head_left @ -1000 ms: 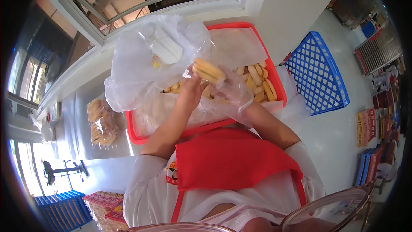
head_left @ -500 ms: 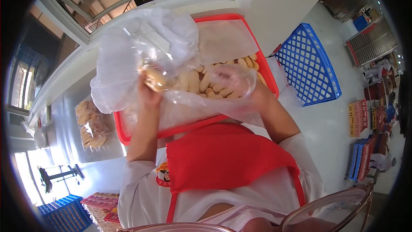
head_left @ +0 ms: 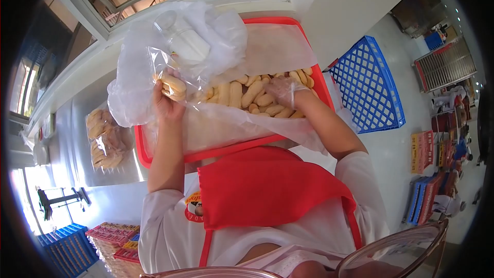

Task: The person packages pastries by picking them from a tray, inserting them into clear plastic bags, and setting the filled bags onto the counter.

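My left hand [head_left: 168, 104] is closed round a clear plastic bag [head_left: 177, 83] with a few finger-shaped biscuits in its bottom. The bag's open end lies toward the right, over the tray. My right hand [head_left: 284, 92], in a thin clear glove, reaches down among the loose biscuits [head_left: 252, 92]; its fingertips are partly hidden, and what they hold cannot be made out. These biscuits lie between sheets of white paper [head_left: 280, 46] in a red tray [head_left: 329, 98]. A white plastic bag [head_left: 131, 67] with a white object [head_left: 190, 42] on it covers the tray's back left.
Filled bags of biscuits [head_left: 105, 139] lie on the metal table [head_left: 69, 139] at the left. A blue crate [head_left: 368, 85] stands right of the tray, beside the wall. Window frames run along the back. Stacked trays [head_left: 110, 237] stand at the lower left.
My left hand has moved left with the bag, away from the tray's middle. My right hand has come out of the bag's area and gone down into the loose biscuits at the right.
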Available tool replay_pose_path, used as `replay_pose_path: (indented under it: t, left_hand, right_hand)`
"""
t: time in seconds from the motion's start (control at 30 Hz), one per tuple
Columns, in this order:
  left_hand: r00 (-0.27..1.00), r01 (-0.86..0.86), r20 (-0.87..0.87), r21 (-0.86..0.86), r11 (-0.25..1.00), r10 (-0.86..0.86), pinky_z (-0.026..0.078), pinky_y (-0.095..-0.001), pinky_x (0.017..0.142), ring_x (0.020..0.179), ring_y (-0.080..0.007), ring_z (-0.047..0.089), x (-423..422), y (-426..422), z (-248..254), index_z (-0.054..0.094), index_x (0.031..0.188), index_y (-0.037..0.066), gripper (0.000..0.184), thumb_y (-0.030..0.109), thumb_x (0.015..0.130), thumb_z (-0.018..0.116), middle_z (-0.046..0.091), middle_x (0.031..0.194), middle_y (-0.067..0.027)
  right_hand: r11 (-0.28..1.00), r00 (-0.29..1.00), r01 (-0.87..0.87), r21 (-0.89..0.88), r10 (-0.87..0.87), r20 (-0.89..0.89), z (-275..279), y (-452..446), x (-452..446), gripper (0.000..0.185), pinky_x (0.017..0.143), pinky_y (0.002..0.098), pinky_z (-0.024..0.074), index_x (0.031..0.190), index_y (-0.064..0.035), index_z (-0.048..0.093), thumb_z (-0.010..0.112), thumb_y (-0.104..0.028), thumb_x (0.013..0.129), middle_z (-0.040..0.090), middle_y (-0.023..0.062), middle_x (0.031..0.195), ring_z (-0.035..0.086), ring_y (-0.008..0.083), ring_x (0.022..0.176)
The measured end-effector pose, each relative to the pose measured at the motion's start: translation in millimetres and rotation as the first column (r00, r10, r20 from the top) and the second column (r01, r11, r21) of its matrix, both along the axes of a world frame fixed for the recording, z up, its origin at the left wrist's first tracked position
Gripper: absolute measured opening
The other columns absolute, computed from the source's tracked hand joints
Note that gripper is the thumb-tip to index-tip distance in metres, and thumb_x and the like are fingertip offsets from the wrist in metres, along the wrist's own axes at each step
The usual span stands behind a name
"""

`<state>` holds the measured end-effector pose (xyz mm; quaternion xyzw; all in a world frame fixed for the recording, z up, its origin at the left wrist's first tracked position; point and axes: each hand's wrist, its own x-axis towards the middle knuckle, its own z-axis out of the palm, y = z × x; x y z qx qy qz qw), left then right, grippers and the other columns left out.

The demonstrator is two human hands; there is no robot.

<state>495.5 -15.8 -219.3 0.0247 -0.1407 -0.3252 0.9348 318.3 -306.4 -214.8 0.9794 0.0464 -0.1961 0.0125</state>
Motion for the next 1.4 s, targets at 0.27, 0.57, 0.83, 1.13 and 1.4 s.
replay_pose_path:
  t: [0.27,0.57,0.83,1.13,1.4]
  left_hand:
    - [1.000,-0.004,-0.029,0.054,0.999,0.005,0.043,-0.0391,0.089,0.101,-0.0265,0.051,1,-3,-3,0.045,0.111,-0.002,0.035,0.015,0.082,0.054,0.052,0.106,-0.0128]
    - [0.999,-0.031,-0.026,0.114,0.993,0.034,0.042,-0.0394,0.090,0.100,-0.0258,0.050,1,-1,-5,0.047,0.109,-0.001,0.032,0.016,0.082,0.054,0.052,0.107,-0.0128]
    - [1.000,-0.022,0.004,0.141,0.990,0.021,0.044,-0.0405,0.088,0.099,-0.0256,0.052,-1,-3,-4,0.048,0.110,0.003,0.033,0.017,0.081,0.055,0.055,0.105,-0.0114]
    - [0.999,-0.033,0.005,0.189,0.981,0.033,0.044,-0.0410,0.088,0.099,-0.0267,0.052,1,-4,-8,0.049,0.109,0.003,0.032,0.015,0.080,0.056,0.054,0.105,-0.0116]
    - [1.000,0.006,-0.016,0.196,0.981,-0.003,0.042,-0.0407,0.089,0.099,-0.0259,0.051,-2,-6,-5,0.049,0.108,0.002,0.030,0.015,0.081,0.055,0.054,0.103,-0.0115]
  right_hand:
    - [0.948,0.938,-0.117,0.295,0.008,0.347,36,27,20,0.043,0.083,0.0369,0.0423,0.104,-0.0059,0.051,0.065,-0.016,0.065,0.055,0.0140,0.102,0.053,0.0313,0.096]
    - [0.956,0.929,-0.261,0.132,0.213,0.302,-4,18,20,0.042,0.078,0.0357,0.0436,0.105,-0.0080,0.048,0.064,-0.018,0.067,0.056,0.0124,0.097,0.054,0.0293,0.092]
    - [0.485,0.779,0.619,0.618,-0.478,-0.406,87,30,-9,0.056,0.078,0.0375,0.0441,0.126,-0.0094,0.036,0.057,-0.022,0.075,0.054,0.0169,0.108,0.056,0.0313,0.091]
    - [0.869,0.823,0.343,0.358,-0.461,0.331,20,-9,-8,0.055,0.079,0.0387,0.0429,0.121,-0.0079,0.041,0.058,-0.033,0.075,0.055,0.0202,0.106,0.056,0.0321,0.091]
    - [0.852,0.869,0.477,0.214,-0.495,0.032,8,8,-19,0.057,0.077,0.0403,0.0431,0.116,-0.0044,0.041,0.061,-0.037,0.073,0.058,0.0200,0.099,0.057,0.0331,0.090]
